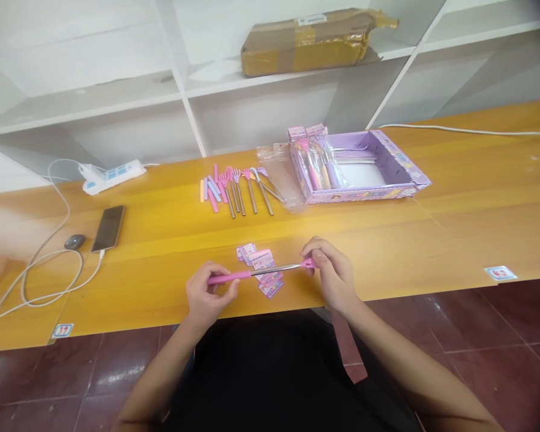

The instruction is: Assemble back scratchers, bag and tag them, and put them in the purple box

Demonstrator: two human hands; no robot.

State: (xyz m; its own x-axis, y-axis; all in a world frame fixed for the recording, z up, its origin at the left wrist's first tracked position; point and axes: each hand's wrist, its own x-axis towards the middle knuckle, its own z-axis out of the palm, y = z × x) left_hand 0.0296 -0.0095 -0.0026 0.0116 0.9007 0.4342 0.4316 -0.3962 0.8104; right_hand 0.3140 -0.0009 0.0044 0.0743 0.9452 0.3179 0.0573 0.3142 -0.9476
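My left hand [210, 294] is closed round the pink handle of a telescopic back scratcher [274, 269]. At its other end, my right hand [330, 271] grips the pink claw head, which the fingers partly cover. The metal rod shows between the two hands, held level above the table. Beneath it lie several small printed cards [261, 259] in pink and purple. Farther back are several metal rods with claw heads [251, 191] in pink, purple and orange. Loose coloured handle sleeves [213, 193] lie to their left.
A purple display box [414, 174] holds bagged back scratchers [319, 162]; a clear plastic bag [285, 177] lies beside it. At left are a phone [108, 228], a dark mouse-like object [74, 242], a white cable and a power strip [114, 176]. A taped carton [306, 45] sits on the shelf.
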